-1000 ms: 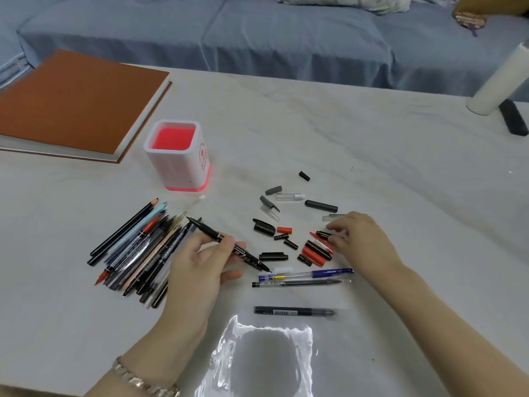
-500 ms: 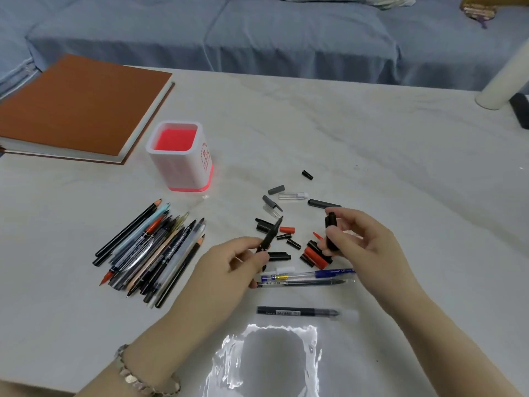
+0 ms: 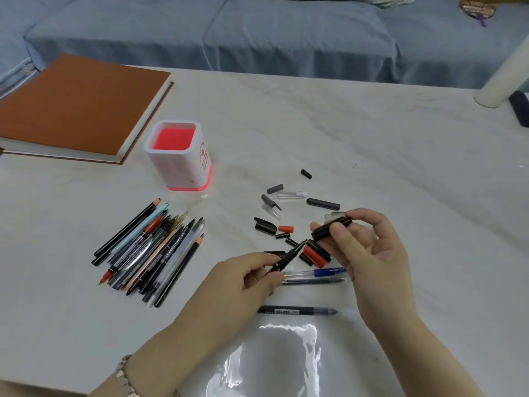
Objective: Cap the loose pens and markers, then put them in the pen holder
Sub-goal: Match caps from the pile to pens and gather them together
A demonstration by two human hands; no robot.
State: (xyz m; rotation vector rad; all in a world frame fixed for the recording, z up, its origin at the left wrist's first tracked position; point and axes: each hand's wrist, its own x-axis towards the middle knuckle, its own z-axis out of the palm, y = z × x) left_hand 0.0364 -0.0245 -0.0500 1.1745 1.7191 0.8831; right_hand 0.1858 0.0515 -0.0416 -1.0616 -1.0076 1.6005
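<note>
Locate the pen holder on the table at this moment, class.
In the head view the pen holder stands upright left of centre on the table, just right of the brown book's near corner and beyond the pile of loose pens.

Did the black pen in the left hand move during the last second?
Yes. The black pen went right, away from the pen pile toward the red caps, held by the left hand.
</note>
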